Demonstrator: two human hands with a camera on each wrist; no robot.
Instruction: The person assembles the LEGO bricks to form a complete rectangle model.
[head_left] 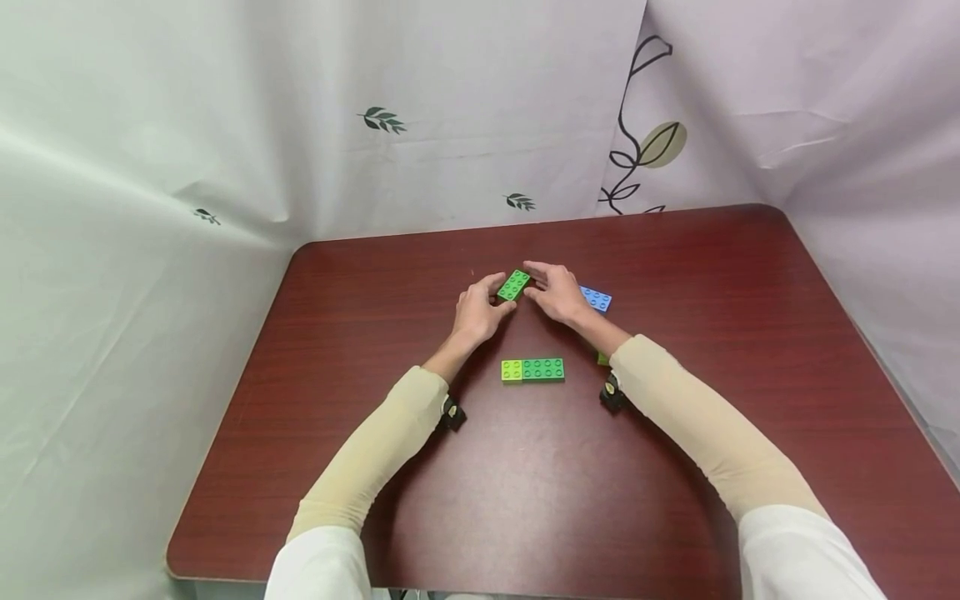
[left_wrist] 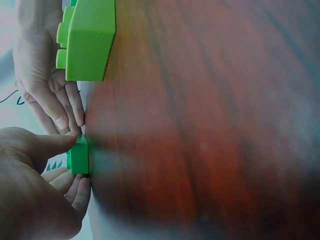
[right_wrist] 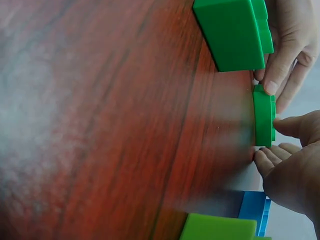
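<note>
Left hand (head_left: 477, 312) pinched green eight-stud toy brick (head_left: 513, 285) between thumb and fingers, right hand (head_left: 557, 294) held fingers parted just beside it

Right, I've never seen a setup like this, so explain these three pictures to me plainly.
There is no machine here: a person works with two bare hands. The big picture comes from a camera on the head, looking down; the other two come from cameras on the left and right wrists. On the dark red-brown wood-look table, the left hand curves its thumb and fingers round a bright green studded plastic brick. The right hand is right beside it; whether it touches is hard to tell. Nearer the person, a square lime-green brick and an oblong green brick sit end to end. A blue studded brick shows partly behind the right hand, and a lime-green plastic piece peeks out beside the right cream sleeve.
</note>
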